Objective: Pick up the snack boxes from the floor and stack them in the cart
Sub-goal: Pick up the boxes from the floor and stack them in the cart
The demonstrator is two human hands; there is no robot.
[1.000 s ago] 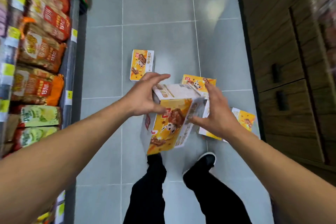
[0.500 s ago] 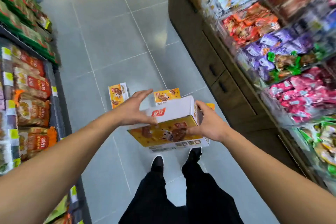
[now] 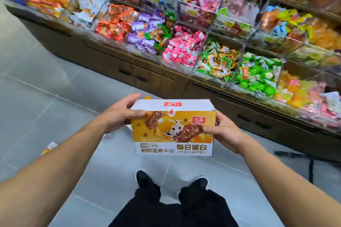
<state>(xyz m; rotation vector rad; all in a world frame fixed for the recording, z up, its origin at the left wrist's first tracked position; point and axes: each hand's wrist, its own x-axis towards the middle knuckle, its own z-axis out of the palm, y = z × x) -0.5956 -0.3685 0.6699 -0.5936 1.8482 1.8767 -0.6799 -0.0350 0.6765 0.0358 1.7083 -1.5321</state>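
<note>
Between both hands (image 3: 120,116), snack box (image 3: 173,129).

The rectangular cardboard snack box (image 3: 173,127) is orange-yellow with brown bars, a speckled white egg, a red logo and a white band of dark lettering. The tiled floor (image 3: 46,86) is grey; the cabinet fronts (image 3: 151,79) are dark brown wood-grain; trousers and shoes (image 3: 145,178) are black.

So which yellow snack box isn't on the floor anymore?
The big snack box gripped between the left hand and right hand, lifted above the shoes. Another box peeks out on the floor beside the left forearm.
</note>
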